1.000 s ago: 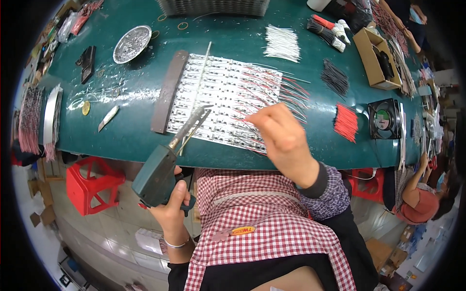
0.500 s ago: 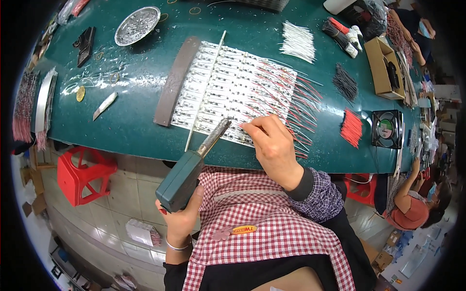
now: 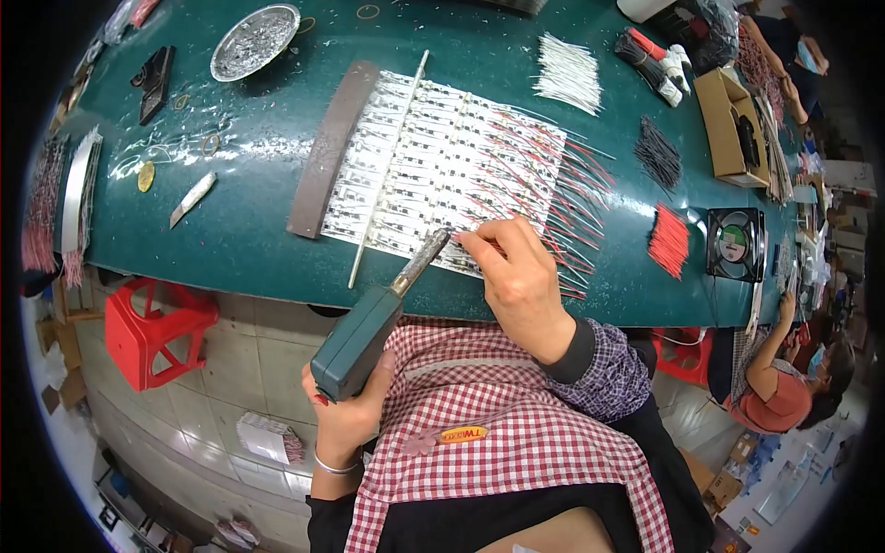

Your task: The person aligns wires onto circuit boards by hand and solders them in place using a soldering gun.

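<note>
My left hand (image 3: pixel 352 410) grips the handle of a green soldering gun (image 3: pixel 358 339). Its metal tip points up and to the right and lies over the lower part of a white panel of small circuit boards (image 3: pixel 406 138). Just right of the tip, my right hand (image 3: pixel 521 281) is closed in a pinch close above the panel. What the fingertips hold is too small to make out. Red and black wires (image 3: pixel 576 207) fan out from the panel's right side. A thin pale rod (image 3: pixel 392 166) lies across the boards, and a brown bar (image 3: pixel 332 152) along their left edge.
Bundles of white (image 3: pixel 567 74), black (image 3: pixel 657 152) and red wires (image 3: pixel 669 241) lie to the right, near a small fan (image 3: pixel 735 244) and a cardboard box (image 3: pixel 724 129). At left are a metal bowl (image 3: pixel 221 66) and a wrapped blade (image 3: pixel 194 200). Co-workers sit at far right.
My left hand has shifted slightly right with the soldering gun, bringing its tip closer to my right fingertips. My right hand has stayed almost in place.
</note>
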The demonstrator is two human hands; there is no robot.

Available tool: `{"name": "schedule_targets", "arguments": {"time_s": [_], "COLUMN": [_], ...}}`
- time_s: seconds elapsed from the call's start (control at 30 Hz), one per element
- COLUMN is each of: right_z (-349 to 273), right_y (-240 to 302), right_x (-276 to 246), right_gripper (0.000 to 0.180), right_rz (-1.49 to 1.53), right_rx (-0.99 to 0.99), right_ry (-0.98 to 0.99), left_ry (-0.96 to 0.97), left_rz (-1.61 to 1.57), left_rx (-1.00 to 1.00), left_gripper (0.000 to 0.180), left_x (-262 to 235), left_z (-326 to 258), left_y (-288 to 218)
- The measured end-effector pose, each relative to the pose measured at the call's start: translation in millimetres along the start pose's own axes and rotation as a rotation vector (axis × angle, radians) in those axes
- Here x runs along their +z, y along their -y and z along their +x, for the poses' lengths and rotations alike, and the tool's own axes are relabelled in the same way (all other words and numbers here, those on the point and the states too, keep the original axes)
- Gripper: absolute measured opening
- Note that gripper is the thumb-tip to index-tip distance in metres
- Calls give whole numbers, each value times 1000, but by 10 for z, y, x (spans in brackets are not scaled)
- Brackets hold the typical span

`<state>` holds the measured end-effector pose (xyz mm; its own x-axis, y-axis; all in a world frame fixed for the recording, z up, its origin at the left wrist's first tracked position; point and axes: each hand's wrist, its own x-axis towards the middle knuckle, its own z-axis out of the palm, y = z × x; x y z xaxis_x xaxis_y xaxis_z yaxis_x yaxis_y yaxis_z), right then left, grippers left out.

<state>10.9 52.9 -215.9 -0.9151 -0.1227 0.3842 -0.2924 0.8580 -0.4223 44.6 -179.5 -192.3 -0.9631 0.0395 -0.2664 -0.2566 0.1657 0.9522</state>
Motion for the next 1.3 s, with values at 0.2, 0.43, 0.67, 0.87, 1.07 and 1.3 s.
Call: {"name": "schedule_targets", "arguments": {"time_s": [0.2, 0.43, 0.67, 0.87, 1.07, 1.3], "right_z": [8, 2, -7, -12, -47, -116], "right_y": [15, 40, 61, 45, 136, 136], "right_x": [1, 8, 0, 23, -67, 0], "right_gripper": [30, 31, 31, 31, 32, 29], "right_rz": [-39, -44, -58, -35, 19, 50], "right_rx": [-37, -16, 5, -3, -3, 29], "right_ry": [-16, -3, 7, -19, -102, -64], "left_ry": [35, 36, 72, -26, -46, -28], "left_rz": [99, 91, 159, 257, 114, 218], "left_rx": [96, 60, 221, 145, 56, 92], "left_gripper": [15, 14, 23, 14, 14, 14], "left_x": [-19, -48, -131, -58, -95, -139], "left_z": [22, 10, -63, -67, -120, -161], "left_y": [10, 12, 187, 85, 72, 95]}}
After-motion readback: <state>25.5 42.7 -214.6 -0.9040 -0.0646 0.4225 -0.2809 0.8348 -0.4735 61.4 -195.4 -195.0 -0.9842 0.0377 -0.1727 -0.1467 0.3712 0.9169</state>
